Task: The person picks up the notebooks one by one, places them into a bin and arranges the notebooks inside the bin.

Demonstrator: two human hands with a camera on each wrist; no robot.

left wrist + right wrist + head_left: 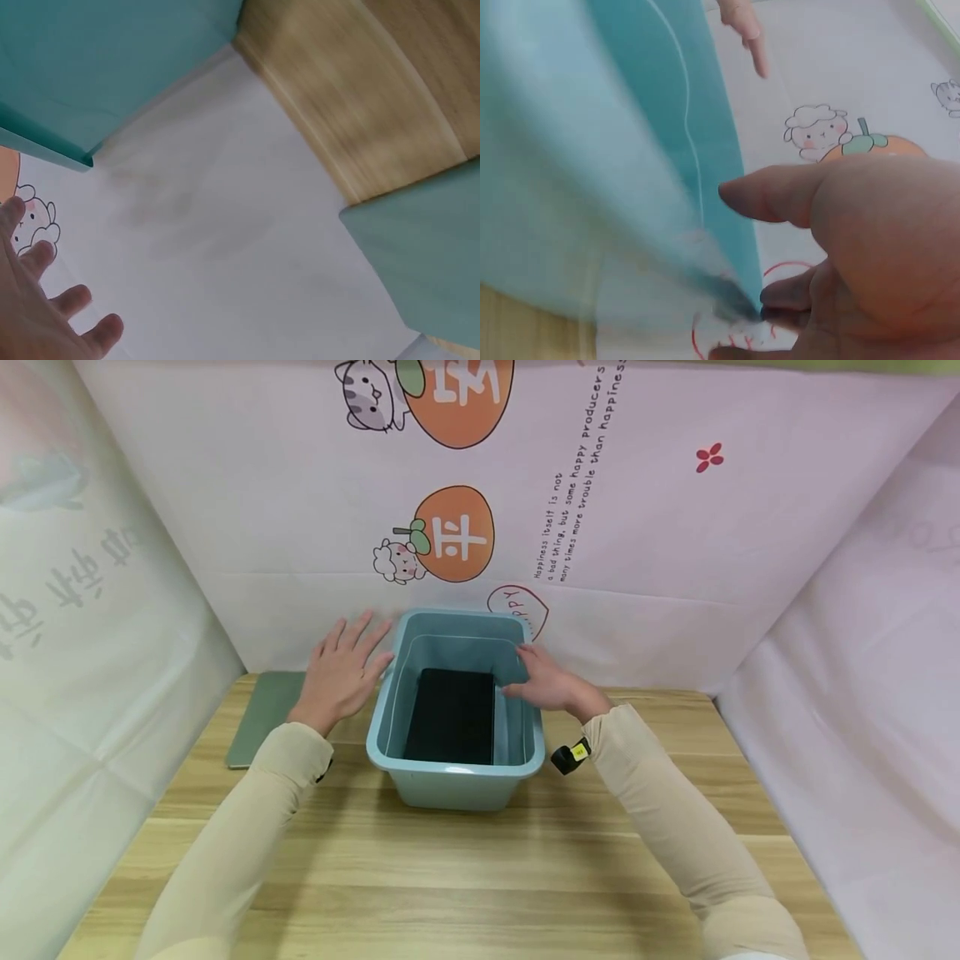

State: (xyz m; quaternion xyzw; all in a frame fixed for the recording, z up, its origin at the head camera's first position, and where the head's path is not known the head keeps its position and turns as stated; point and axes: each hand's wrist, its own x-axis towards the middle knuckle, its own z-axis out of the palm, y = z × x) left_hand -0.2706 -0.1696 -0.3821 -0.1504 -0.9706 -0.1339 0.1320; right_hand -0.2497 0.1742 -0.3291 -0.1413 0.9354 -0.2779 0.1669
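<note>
A light blue plastic bin point(456, 769) stands on the wooden table against the back curtain. Inside it lies a black flat rectangular object point(452, 717). My left hand point(341, 672) is beside the bin's left rim with its fingers spread, holding nothing. In the left wrist view, the fingertips point(73, 300) are apart from the bin wall point(112, 67). At the right rim, my right hand point(551, 681) reaches over the edge, its thumb above the bin's interior. The right wrist view shows the thumb point(769, 196) and fingers parted near the rim.
Left of the bin, partly behind my left wrist, lies a flat grey-green panel point(258, 718) with rounded corners. White printed curtains point(637, 527) enclose the wooden table point(450, 877) at the back and both sides. A black wrist device point(570, 757) hangs by my right sleeve.
</note>
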